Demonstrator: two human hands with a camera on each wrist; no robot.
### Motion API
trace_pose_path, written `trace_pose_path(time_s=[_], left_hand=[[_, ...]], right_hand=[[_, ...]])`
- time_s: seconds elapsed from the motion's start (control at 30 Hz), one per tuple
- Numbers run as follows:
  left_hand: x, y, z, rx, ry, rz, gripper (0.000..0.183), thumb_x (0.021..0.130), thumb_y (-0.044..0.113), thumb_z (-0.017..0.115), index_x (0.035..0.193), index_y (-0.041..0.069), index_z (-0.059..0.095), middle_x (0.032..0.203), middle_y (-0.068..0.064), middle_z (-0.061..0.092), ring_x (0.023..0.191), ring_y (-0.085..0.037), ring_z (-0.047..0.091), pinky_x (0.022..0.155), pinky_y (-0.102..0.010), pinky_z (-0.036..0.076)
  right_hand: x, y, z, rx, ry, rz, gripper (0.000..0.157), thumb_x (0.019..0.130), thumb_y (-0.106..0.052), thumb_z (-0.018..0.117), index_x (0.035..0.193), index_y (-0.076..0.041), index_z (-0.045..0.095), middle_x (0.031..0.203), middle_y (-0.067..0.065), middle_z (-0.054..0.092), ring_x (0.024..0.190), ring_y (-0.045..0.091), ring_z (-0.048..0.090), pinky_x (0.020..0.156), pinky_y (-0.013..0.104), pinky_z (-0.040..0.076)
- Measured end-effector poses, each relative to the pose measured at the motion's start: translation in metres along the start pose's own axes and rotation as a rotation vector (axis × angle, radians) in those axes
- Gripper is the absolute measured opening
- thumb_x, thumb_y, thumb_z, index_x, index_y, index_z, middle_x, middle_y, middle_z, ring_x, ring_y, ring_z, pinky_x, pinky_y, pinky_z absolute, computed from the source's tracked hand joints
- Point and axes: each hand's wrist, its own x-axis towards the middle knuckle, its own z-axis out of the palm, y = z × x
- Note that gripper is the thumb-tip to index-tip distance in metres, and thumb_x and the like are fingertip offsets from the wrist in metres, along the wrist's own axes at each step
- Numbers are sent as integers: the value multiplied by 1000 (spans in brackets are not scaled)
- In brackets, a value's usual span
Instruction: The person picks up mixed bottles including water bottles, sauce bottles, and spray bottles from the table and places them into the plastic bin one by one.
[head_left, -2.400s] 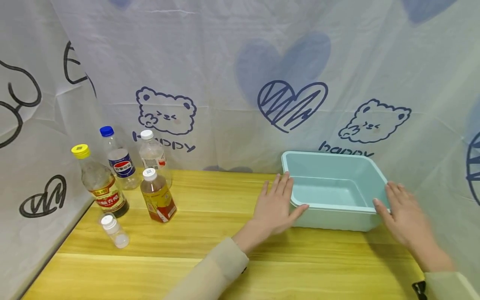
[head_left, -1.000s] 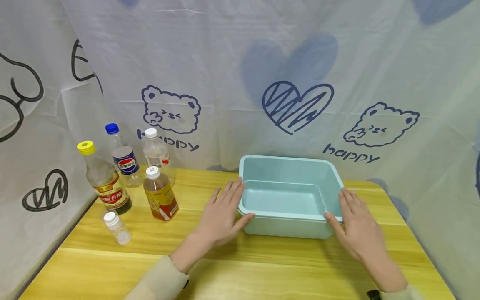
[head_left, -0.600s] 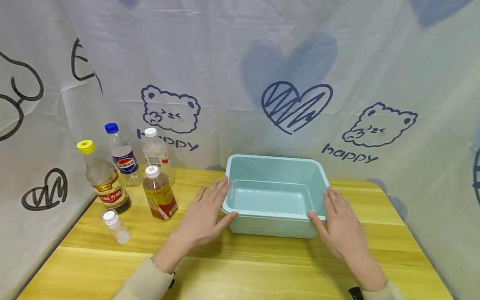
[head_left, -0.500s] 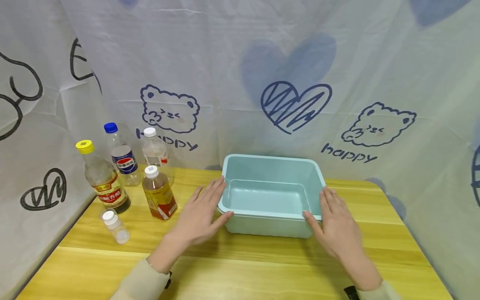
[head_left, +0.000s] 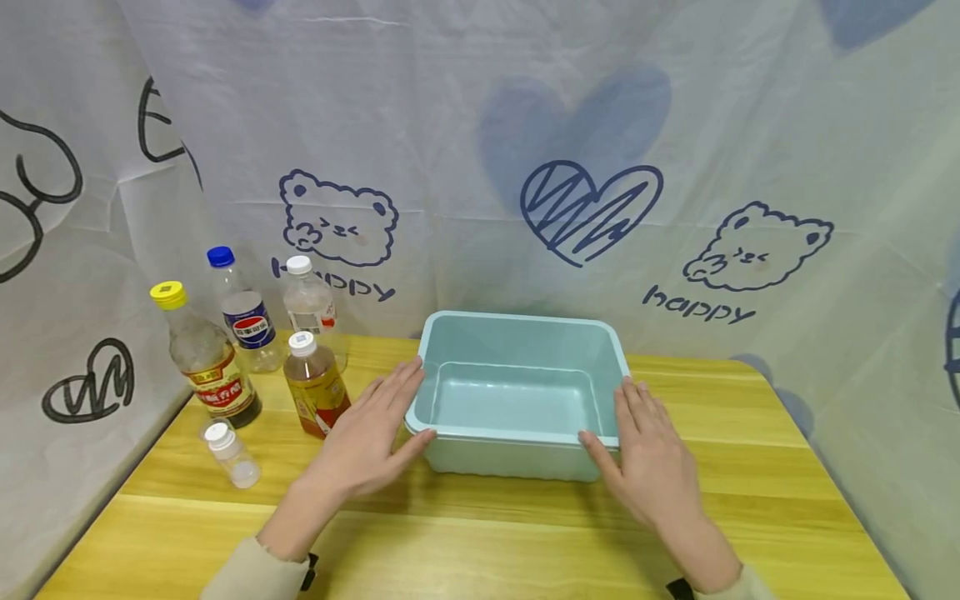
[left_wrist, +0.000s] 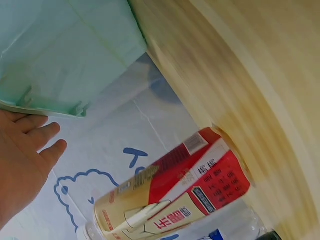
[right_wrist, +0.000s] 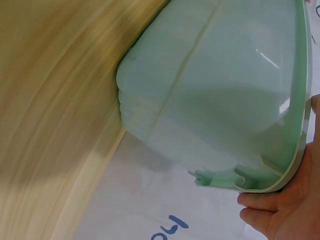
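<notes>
A pale green plastic bin (head_left: pixel 517 400) with no contents showing stands upright on the wooden table. My left hand (head_left: pixel 367 446) lies along its left rim, fingers straight and thumb at the front corner. On the opposite side my right hand (head_left: pixel 651 458) touches the right rim in the same way. In the left wrist view, fingers of the left hand (left_wrist: pixel 22 165) reach under the bin's rim (left_wrist: pixel 45 111). The right wrist view has the right hand (right_wrist: pixel 295 205) against the rim of the bin (right_wrist: pixel 215 100). A tea bottle (head_left: pixel 315 392) stands just left of my left hand, which partly covers it.
Left of the tea bottle are a yellow-capped vinegar bottle (head_left: pixel 213 367), a blue-capped cola bottle (head_left: pixel 247 321), a clear white-capped bottle (head_left: pixel 307 300) and a small clear jar (head_left: pixel 232 454). A printed cloth (head_left: pixel 465 167) hangs behind the table (head_left: pixel 480 542).
The bin has slid left across the table, from the right end towards the bottles, with both hands moving along on its sides. The bottles have stayed in place.
</notes>
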Motion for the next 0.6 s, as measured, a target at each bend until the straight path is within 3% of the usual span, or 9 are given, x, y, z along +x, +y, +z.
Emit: trace_pose_path(time_s=[0.27,0.47,0.6], left_hand=[[-5,-5,-2,-8,-1,-4,82,104,54,52,165,6,26,172,-8,20,157,-31,25,125,-54,26],[-7,-6,-1,-12,0,-6,81,104,54,52,165,7,26,172,-8,20,157,-31,26,125,-54,26],[-5,-5,-2,-10,4,1,81,104,55,52,165,7,26,172,-8,21,157,-31,26,125,-54,27]], right_hand=[[-3,-1,0,72,-1,-18,77,106,-51,51,153,9,42,162,24,37,150,43,34,123,55,30],[-1,13,-1,130,29,-63,71,106,-43,56,152,10,43,161,24,39,148,44,37,121,57,33],[3,23,-1,116,24,-90,74,105,-45,56,153,10,41,162,25,38,148,45,37,124,54,29]])
